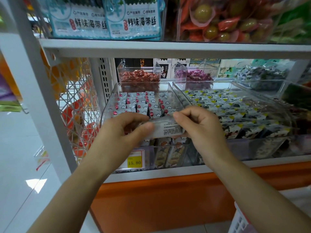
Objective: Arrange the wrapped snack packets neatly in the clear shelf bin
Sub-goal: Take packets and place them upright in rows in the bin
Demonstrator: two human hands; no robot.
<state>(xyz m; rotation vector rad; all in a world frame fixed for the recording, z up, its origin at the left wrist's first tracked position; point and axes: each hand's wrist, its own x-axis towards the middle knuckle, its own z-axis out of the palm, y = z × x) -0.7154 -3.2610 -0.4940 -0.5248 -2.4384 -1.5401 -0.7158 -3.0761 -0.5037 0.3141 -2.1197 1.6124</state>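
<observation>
- The left hand [124,126] had its fingers curled, and its thumb pressed on the left end of one snack packet [168,129].
- The right hand [200,123] pinched the same packet at its top edge with thumb and first finger. Its other fingers were curled in.
- The packet was silver-white with small black print on the side that faced up. It lay flat between both hands, over the front edge of the clear bin [107,105].
- Inside the clear bin stood rows of packets [139,101], white with cloud shapes and red dots. They stood on end, packed close together, and filled the bin from back to front.
- The clear bin sat on the middle shelf, tipped so its front was lower than its back.
- A yellow price tag [134,163] with "15.80" on it was stuck below the front of the bin.
- Just to the right was a second bin [178,91], touching or almost touching the first. It held grey packets with yellow corners [235,108], lying in rows.
- Behind the two bins were smaller clear boxes, one with red sweets [140,76] and one with purple sweets [195,75].
- On the upper shelf [151,47] stood blue and white bags [104,19] with big black writing.
- Beside those bags, to the right, was a box of red wrappers with round green things inside [223,22].
- A white wire rack [77,101] hung on the left side of the shelf frame.
- Under the shelf ran an orange panel [168,199].
</observation>
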